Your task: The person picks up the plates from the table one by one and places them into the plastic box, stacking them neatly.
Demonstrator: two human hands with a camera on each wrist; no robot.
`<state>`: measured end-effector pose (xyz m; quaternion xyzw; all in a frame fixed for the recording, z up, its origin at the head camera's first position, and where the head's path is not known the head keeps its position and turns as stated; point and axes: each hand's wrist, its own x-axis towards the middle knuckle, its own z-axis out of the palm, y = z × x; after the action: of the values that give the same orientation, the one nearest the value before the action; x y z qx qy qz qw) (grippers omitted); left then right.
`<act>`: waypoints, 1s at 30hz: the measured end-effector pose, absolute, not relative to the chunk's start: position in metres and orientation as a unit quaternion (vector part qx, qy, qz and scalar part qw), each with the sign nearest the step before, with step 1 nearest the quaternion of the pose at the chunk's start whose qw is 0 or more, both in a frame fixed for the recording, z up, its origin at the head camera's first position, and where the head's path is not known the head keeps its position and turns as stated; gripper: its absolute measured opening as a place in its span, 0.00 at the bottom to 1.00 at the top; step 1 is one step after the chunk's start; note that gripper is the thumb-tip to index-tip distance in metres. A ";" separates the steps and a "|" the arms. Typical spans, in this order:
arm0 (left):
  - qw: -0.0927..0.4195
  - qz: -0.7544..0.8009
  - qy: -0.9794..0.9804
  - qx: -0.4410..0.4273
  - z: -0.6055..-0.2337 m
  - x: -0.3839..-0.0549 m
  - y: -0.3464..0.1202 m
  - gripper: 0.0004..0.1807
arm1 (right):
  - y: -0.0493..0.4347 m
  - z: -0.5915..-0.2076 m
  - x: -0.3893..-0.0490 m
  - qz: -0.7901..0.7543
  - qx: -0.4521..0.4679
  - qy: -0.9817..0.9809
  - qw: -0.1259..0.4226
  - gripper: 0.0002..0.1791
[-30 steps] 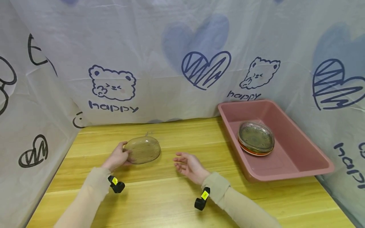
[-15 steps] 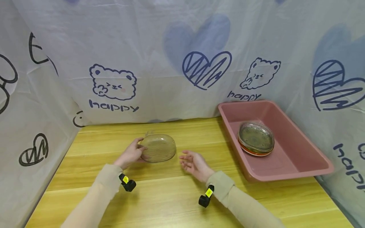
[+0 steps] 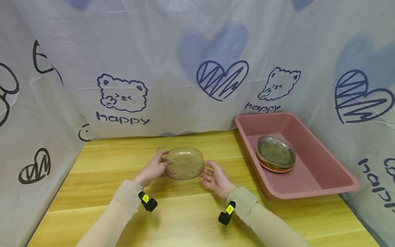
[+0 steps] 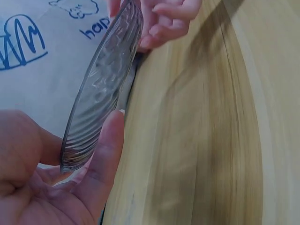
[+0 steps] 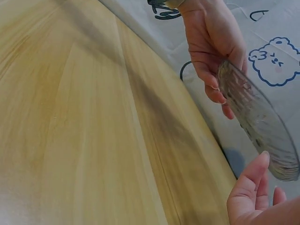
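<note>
A clear glass plate with a ribbed underside is held above the table. My left hand grips its left rim, with thumb and fingers on opposite faces; the grip also shows in the left wrist view, where the plate stands edge-on. My right hand is at the plate's right rim with fingers loosely bent. In the right wrist view its fingers lie beside the plate's edge; whether they touch it is hard to tell.
At the right of the wooden table stands a pink plastic tub. Inside, against its left side, lies a stack of dishes, glass on top and orange-rimmed below. A white printed cloth hangs behind and at the sides.
My left hand has carried the glass plate rightward to the middle of the table. My right hand has shifted slightly right, and the plate's right rim now meets its fingers in the head view.
</note>
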<state>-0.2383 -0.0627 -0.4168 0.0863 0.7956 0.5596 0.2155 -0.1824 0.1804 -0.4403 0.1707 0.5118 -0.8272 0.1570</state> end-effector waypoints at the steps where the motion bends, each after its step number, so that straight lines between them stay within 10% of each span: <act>1: 0.215 0.560 0.795 0.089 -0.416 -0.238 -0.060 0.30 | 0.181 -0.439 -0.183 -0.828 0.170 0.512 0.156 0.13; 30: 0.220 0.589 0.770 0.106 -0.417 -0.222 -0.019 0.28 | 0.195 -0.435 -0.181 -0.841 0.170 0.489 0.156 0.30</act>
<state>-0.2220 -0.0192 -0.4166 0.1058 0.7701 0.5892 0.2203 -0.1807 0.1947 -0.4345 0.1697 0.4893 -0.8411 0.1560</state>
